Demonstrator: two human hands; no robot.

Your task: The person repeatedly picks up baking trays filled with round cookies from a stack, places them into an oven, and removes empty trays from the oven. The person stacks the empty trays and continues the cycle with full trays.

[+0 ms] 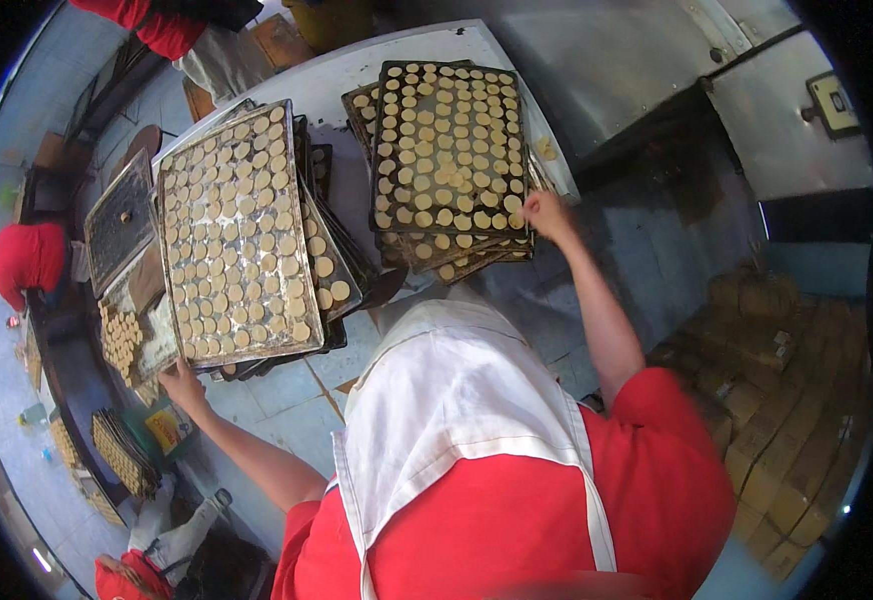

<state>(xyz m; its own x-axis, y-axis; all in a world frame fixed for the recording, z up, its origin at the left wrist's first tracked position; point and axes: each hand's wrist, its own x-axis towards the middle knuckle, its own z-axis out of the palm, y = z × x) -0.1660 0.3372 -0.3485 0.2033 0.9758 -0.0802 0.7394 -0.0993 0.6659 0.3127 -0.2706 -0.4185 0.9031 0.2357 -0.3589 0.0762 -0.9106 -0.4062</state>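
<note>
My left hand (185,390) is at the near left corner of a floured metal baking tray (303,259), its fingertips by the rim; its grip is unclear. Rows of pale round dough discs (235,217) cover that tray, which tops a stack of similar trays. My right hand (549,215) is at the near right corner of a dark baking tray (448,231), with thumb and fingers close together. Whether they pinch a disc or the rim cannot be made out. More discs lie in rows on this tray, with several loose ones (451,176) heaped in the middle.
Both stacks stand on a white table (346,124). Left lie a dark tray (120,221) and a pile of discs (121,341) on a floured surface. Cardboard boxes (789,450) are stacked at right. Co-workers in red (29,259) are nearby. Dough scraps (546,148) lie near the table's right edge.
</note>
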